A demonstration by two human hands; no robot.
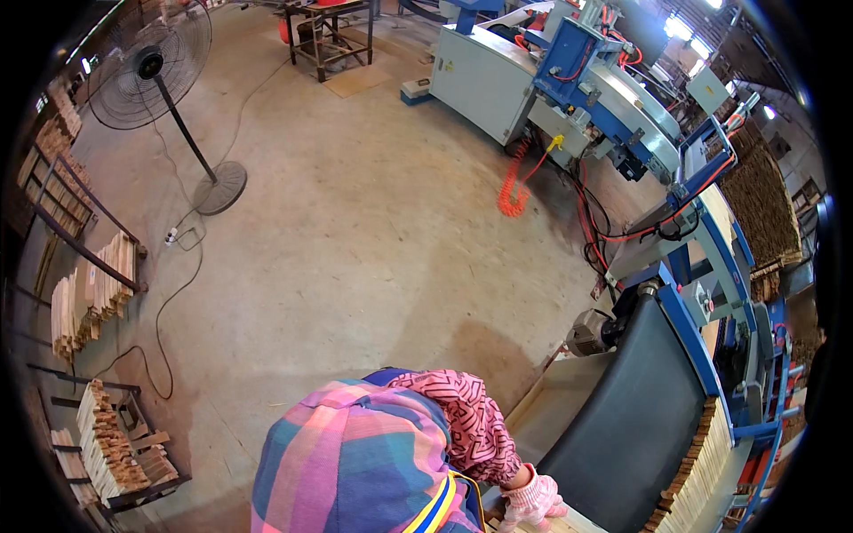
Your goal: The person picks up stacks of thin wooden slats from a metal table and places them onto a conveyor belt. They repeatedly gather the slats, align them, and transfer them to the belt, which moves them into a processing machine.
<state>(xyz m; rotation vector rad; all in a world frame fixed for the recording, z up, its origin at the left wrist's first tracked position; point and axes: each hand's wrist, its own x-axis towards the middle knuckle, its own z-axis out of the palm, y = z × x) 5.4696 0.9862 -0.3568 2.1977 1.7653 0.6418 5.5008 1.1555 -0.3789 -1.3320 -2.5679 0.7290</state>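
Observation:
Neither of my hands shows in the head view. Close in front, at the lower edge, a person bends forward in a plaid cap (342, 453) of pink, purple and blue. That person's pink patterned sleeve (466, 417) leads down to a hand in a pink and white glove (531, 502). The gloved hand lies at some pale wood at the bottom edge; its fingertips are partly cut off, so what it holds cannot be made out. Beside it runs a dark conveyor belt (635, 417), with a row of pale wooden strips (689, 475) along its right side.
A blue and white machine (498, 80) stands at the far right, with a coiled orange hose (511, 186) hanging to the floor. A motor (591, 333) juts out beside the belt. At left are a pedestal fan (182, 129), a trailing cable (160, 329) and racks of wood strips (93, 298).

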